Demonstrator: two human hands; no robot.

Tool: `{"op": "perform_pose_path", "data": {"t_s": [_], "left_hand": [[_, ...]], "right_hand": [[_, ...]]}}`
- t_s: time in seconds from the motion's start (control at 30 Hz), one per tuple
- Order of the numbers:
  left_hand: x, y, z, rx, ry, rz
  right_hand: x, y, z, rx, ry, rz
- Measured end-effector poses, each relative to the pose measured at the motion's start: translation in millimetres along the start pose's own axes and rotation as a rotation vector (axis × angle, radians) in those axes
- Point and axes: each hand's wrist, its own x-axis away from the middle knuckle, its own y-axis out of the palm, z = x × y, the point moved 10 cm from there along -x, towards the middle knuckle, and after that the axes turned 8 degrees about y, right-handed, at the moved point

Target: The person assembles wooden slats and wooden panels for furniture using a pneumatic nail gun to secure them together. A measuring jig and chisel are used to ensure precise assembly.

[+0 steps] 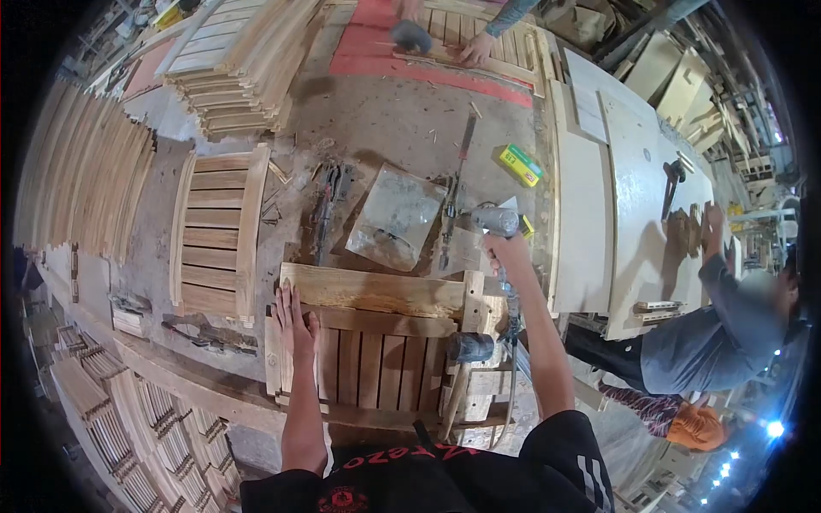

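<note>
My right hand (506, 250) is closed round the handle of a grey air nail gun (499, 221), its hose hanging back toward my body. The gun is above the bench, beyond the right end of a slatted wooden panel (385, 366). My left hand (296, 323) lies with fingers stretched on the panel's left end, touching the wide board (376, 291) along its far side. A black mallet head (470, 347) rests by the panel's right end. Past the board are a square dusty plate (397, 215) and a long bar clamp (455, 197).
A finished-looking slatted panel (212, 231) lies at left, near stacked slats (85, 171) and stacked panels (244, 77). A green-yellow box (520, 165) sits at right. Across the bench, another person's hands (475, 50) work on red sheeting (363, 43). A person in grey (710, 333) stands at right.
</note>
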Motion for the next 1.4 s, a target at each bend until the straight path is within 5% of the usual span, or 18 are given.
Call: {"op": "perform_pose_path", "data": {"t_s": [0.57, 0.77, 1.4], "left_hand": [[-3.0, -3.8, 0.6, 0.000, -0.029, -0.017], [0.6, 1.0, -6.1, -0.001, -0.052, -0.033], [1.4, -0.5, -6.4, 0.007, -0.053, -0.006]], "right_hand": [[-23.5, -19.8, -19.7, 0.354, 0.049, -0.078], [2.6, -10.7, -5.5, -0.090, 0.070, -0.008], [1.7, 7.3, -7.3, 0.012, 0.029, 0.002]]}}
